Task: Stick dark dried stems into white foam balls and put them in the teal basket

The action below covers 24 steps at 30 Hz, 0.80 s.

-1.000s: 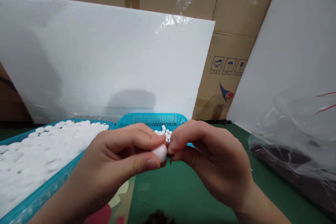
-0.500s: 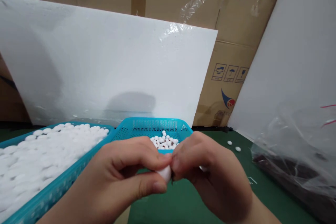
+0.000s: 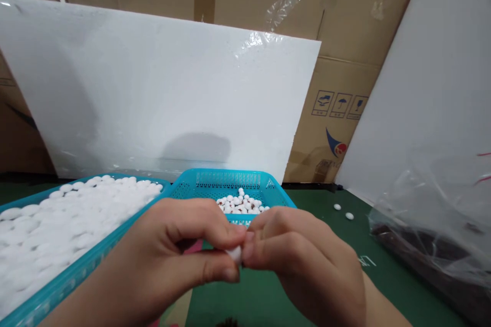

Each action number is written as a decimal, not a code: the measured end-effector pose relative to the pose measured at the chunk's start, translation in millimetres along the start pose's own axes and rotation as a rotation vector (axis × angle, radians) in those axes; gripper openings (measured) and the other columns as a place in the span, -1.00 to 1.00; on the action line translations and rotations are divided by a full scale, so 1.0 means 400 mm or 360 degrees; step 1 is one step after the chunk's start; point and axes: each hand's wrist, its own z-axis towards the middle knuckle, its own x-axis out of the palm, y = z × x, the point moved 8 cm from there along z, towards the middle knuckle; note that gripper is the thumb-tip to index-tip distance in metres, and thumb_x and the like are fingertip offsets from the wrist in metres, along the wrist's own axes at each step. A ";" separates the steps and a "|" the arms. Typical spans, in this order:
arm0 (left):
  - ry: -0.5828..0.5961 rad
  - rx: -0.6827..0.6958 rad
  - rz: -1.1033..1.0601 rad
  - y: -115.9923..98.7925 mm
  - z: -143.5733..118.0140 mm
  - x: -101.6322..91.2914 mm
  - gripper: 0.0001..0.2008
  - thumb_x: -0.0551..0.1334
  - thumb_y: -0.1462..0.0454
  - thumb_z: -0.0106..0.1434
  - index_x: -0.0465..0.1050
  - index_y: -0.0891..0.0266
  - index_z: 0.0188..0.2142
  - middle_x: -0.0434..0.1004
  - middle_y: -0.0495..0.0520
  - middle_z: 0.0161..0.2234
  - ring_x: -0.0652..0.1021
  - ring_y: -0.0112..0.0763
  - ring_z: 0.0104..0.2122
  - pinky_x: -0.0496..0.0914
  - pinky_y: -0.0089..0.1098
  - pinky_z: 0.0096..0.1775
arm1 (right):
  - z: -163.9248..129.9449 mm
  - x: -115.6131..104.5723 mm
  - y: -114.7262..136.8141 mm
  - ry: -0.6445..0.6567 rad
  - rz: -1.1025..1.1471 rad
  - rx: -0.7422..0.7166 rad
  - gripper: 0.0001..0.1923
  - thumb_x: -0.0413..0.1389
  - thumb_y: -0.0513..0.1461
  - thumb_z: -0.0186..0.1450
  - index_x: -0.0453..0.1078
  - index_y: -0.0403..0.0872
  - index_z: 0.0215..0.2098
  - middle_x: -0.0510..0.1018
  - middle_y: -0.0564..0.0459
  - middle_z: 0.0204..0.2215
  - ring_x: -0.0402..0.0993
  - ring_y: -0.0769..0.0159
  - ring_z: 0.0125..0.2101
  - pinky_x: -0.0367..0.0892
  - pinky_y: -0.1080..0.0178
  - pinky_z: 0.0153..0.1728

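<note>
Three square, dark-blue-outlined handling signs (image 3: 340, 104) line up on a large brown cardboard carton (image 3: 347, 74) beyond the far edge of the green bench (image 3: 230, 299): hands with a load, an umbrella and a stemmed glass, each above a strip of print too small to read. Beneath them, toward the carton's lower right corner, a logo of a blue swoosh and red disc (image 3: 336, 144) tops blurred, illegible lettering (image 3: 329, 164). Toward the bench's right edge, white linear marks (image 3: 367, 261) include an L-like shape; the rest cannot be made out.
</note>
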 end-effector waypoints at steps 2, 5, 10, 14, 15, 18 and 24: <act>0.0011 -0.0033 -0.0009 -0.001 0.003 0.001 -0.87 0.20 0.34 -0.15 0.34 0.15 -0.75 0.31 -0.21 -0.74 0.31 -0.67 -0.71 0.20 -0.69 -0.67 | 0.008 -0.014 0.008 -0.0114 -0.0132 -0.0048 -0.55 -0.31 -0.28 0.24 0.27 -0.19 -0.66 0.28 0.03 -0.74 0.28 0.42 -0.63 0.25 0.40 -0.63; -0.0043 -0.0094 0.0162 0.002 0.004 -0.007 -0.87 0.19 0.37 -0.16 0.34 0.17 -0.75 0.32 -0.20 -0.74 0.30 -0.66 -0.71 0.19 -0.69 -0.66 | 0.019 -0.006 0.012 -0.0127 -0.0200 -0.0184 -0.51 -0.33 -0.33 0.23 0.23 -0.19 -0.75 0.29 0.03 -0.79 0.28 0.44 -0.68 0.25 0.43 -0.67; -0.0180 -0.0303 0.0219 0.032 0.007 -0.020 -0.90 0.16 0.35 -0.15 0.37 0.16 -0.72 0.38 -0.17 -0.68 0.35 -0.61 -0.65 0.27 -0.63 -0.54 | 0.011 -0.013 -0.026 -0.0357 -0.0107 -0.0255 -0.73 -0.21 -0.30 0.22 0.17 -0.14 -0.58 0.36 0.04 -0.68 0.32 0.43 -0.60 0.29 0.40 -0.60; -0.0239 -0.0427 -0.0072 0.061 0.014 -0.021 -0.89 0.17 0.36 -0.13 0.38 0.10 -0.57 0.43 -0.16 -0.58 0.42 -0.57 -0.55 0.30 -0.65 -0.53 | 0.005 -0.034 -0.071 -0.0623 -0.0126 -0.0078 -0.86 -0.03 -0.22 0.13 0.15 -0.13 -0.52 0.36 0.06 -0.63 0.30 0.47 -0.60 0.26 0.49 -0.64; -0.0254 -0.0461 -0.0167 0.070 0.013 -0.023 -0.85 0.16 0.37 -0.13 0.36 0.08 -0.52 0.44 -0.17 -0.57 0.43 -0.56 -0.54 0.30 -0.66 -0.56 | 0.006 -0.031 -0.074 -0.0617 -0.0126 -0.0085 -0.85 -0.03 -0.21 0.13 0.17 -0.14 -0.54 0.35 0.07 -0.65 0.29 0.48 -0.61 0.26 0.50 -0.65; -0.0251 -0.0522 -0.0328 0.086 0.010 -0.027 -0.76 0.17 0.38 -0.14 0.28 0.05 -0.43 0.44 -0.18 -0.58 0.44 -0.53 -0.54 0.30 -0.67 -0.62 | 0.011 -0.010 -0.074 -0.0508 -0.0097 -0.0163 -0.82 -0.05 -0.22 0.14 0.22 -0.16 -0.55 0.37 0.06 -0.65 0.30 0.48 -0.60 0.28 0.48 -0.60; -0.0235 -0.0592 -0.0251 0.078 0.002 -0.043 -0.58 0.20 0.39 -0.22 0.16 0.00 -0.33 0.30 -0.18 -0.38 0.42 -0.59 -0.56 0.33 -0.64 -0.57 | 0.006 0.007 -0.065 -0.0416 0.0006 -0.0251 -0.83 -0.11 -0.30 0.18 0.28 -0.22 -0.42 0.32 0.03 -0.55 0.30 0.51 -0.55 0.31 0.54 -0.56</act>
